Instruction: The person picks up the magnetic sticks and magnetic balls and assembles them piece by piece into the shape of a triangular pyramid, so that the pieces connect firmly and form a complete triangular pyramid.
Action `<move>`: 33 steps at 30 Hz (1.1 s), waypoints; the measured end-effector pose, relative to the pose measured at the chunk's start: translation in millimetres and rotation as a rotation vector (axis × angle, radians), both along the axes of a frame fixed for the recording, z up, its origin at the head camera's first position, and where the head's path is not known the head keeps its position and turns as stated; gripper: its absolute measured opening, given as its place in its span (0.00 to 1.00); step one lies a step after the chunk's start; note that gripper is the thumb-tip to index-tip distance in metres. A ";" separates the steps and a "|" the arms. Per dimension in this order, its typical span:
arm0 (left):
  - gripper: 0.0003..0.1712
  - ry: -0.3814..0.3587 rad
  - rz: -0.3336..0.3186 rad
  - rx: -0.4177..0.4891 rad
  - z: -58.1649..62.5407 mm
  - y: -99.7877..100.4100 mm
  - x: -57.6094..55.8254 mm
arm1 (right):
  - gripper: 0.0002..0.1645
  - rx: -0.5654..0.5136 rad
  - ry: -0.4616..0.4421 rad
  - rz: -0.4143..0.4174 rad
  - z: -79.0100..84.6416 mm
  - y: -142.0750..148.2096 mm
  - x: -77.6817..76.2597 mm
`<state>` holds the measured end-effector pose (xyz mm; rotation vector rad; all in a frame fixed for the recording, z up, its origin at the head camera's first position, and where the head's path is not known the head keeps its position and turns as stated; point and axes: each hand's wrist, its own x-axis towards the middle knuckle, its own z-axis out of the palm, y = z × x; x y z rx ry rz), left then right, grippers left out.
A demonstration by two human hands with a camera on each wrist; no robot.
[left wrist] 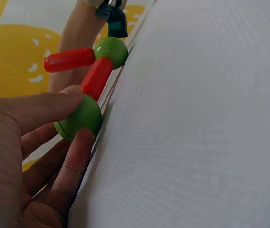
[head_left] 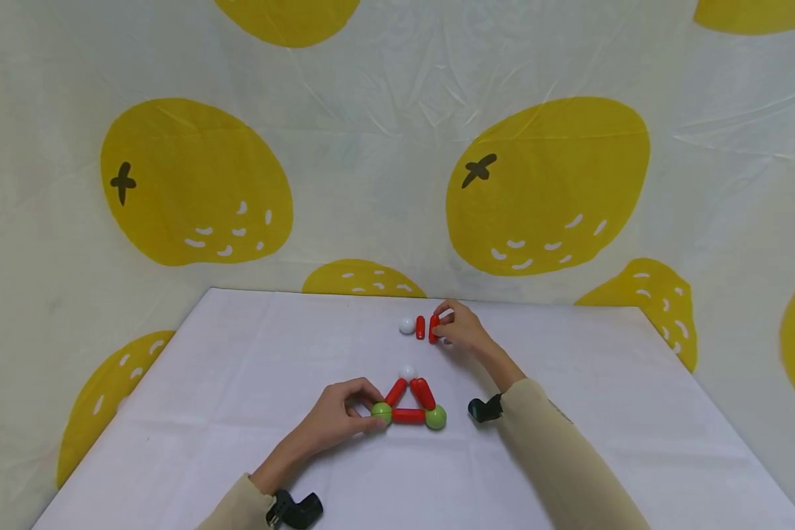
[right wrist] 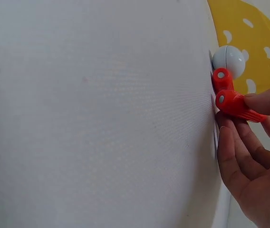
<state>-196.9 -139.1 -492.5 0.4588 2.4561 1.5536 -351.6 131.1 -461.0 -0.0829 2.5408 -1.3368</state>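
Note:
Three red magnetic rods and three balls form a triangle on the table. My left hand [head_left: 340, 414] pinches its left green ball [left wrist: 83, 118] between thumb and fingers. The other green ball [head_left: 436, 417] sits at the right corner, joined by a red bottom rod [head_left: 408, 417]; a white ball [head_left: 407, 373] tops the triangle. At the far side, my right hand [head_left: 461, 327] pinches a red rod [right wrist: 237, 105] between thumb and fingers, showing its metal end. Just left of that rod lies another red rod [head_left: 420, 327], with a second white ball [right wrist: 228, 62] beside it.
A white cloth covers the table [head_left: 570, 353], whose far edge meets a curtain [head_left: 371, 147] printed with yellow fruit. Dark wrist devices [head_left: 486, 409] are strapped on both forearms, below beige sleeves [head_left: 563, 464].

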 end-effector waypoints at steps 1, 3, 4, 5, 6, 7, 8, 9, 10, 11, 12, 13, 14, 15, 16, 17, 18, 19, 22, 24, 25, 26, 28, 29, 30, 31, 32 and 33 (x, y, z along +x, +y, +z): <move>0.17 0.002 0.000 -0.003 -0.4 0.0 -0.2 | 0.20 -0.004 0.000 0.000 0.2 0.6 0.5; 0.16 0.006 0.000 -0.009 -0.8 0.0 -0.5 | 0.21 -0.013 0.000 0.003 2.2 1.2 2.7; 0.16 0.007 0.001 -0.011 -1.1 0.0 -0.6 | 0.21 -0.017 0.005 0.009 3.3 1.8 4.2; 0.16 0.006 0.002 -0.013 -1.1 -0.1 -0.6 | 0.21 -0.024 0.010 0.014 4.2 1.9 5.9; 0.16 0.009 0.001 -0.012 -1.3 -0.2 -0.5 | 0.21 -0.029 0.018 0.019 5.6 1.7 8.1; 0.16 0.011 0.000 -0.011 -1.5 -0.3 -0.5 | 0.20 -0.037 0.026 0.025 8.0 1.2 10.8; 0.16 0.012 0.002 -0.010 -1.5 -0.4 -0.5 | 0.20 -0.048 0.036 0.035 10.4 0.8 13.3; 0.16 0.012 0.003 -0.009 -1.5 -0.5 -0.6 | 0.20 -0.059 0.048 0.049 12.4 0.5 16.0; 0.16 0.013 0.003 -0.009 -1.6 -0.6 -0.7 | 0.20 -0.070 0.060 0.061 14.2 0.0 18.9; 0.16 0.014 0.003 -0.010 -1.7 -0.7 -0.7 | 0.20 -0.080 0.073 0.077 16.1 -0.7 21.7; 0.16 0.016 0.002 -0.010 -1.7 -0.7 -0.6 | 0.20 -0.089 0.087 0.096 17.8 -1.2 24.8; 0.16 0.016 0.002 -0.011 -1.8 -0.8 -0.5 | 0.20 -0.099 0.096 0.112 19.7 -1.9 28.2; 0.17 0.014 0.003 -0.012 -1.7 -0.8 -0.4 | 0.21 -0.104 0.103 0.130 21.5 -2.5 31.8; 0.17 0.014 0.002 -0.013 -1.5 -0.7 -0.1 | 0.21 -0.101 0.114 0.148 22.8 -3.3 35.3; 0.17 0.014 0.002 -0.013 -1.4 -0.7 0.2 | 0.21 -0.096 0.128 0.165 24.0 -4.2 38.7; 0.17 0.013 0.002 -0.012 -1.0 -0.6 0.5 | 0.21 -0.088 0.140 0.185 25.4 -5.0 42.2; 0.17 0.010 0.002 -0.008 -0.6 -0.5 0.8 | 0.22 -0.081 0.147 0.201 26.9 -5.8 45.9; 0.17 0.008 0.003 -0.006 -0.1 -0.4 0.9 | 0.22 -0.073 0.158 0.219 27.9 -6.6 48.7; 0.17 0.004 0.005 -0.001 1.2 -0.1 1.1 | 0.21 -0.066 0.189 0.273 30.8 -8.5 56.6; 0.16 0.002 0.005 -0.001 1.4 -0.2 0.9 | 0.20 -0.081 0.189 0.302 32.1 -9.7 61.0; 0.16 0.003 0.006 -0.004 1.3 -0.3 0.7 | 0.20 -0.087 0.192 0.317 32.5 -10.3 62.8; 0.16 0.005 0.006 -0.006 1.1 -0.3 0.5 | 0.20 -0.092 0.196 0.336 33.1 -10.9 64.6; 0.16 0.009 0.006 -0.010 0.2 -0.4 -0.1 | 0.19 -0.094 0.194 0.363 34.1 -12.1 67.6; 0.16 0.011 0.006 -0.012 -0.4 -0.5 -0.4 | 0.19 -0.090 0.194 0.378 34.0 -12.6 68.7; 0.16 0.014 0.005 -0.014 -0.9 -0.5 -0.8 | 0.19 -0.082 0.197 0.391 34.0 -13.1 69.7; 0.16 0.017 0.004 -0.015 -1.6 -0.5 -1.3 | 0.19 -0.077 0.202 0.405 34.0 -13.5 70.6; 0.16 0.019 0.002 -0.016 -2.2 -0.5 -1.6 | 0.18 -0.072 0.205 0.416 33.7 -13.9 71.3; 0.16 0.021 0.000 -0.014 -2.7 -0.6 -2.1 | 0.18 -0.067 0.205 0.423 33.4 -14.4 71.8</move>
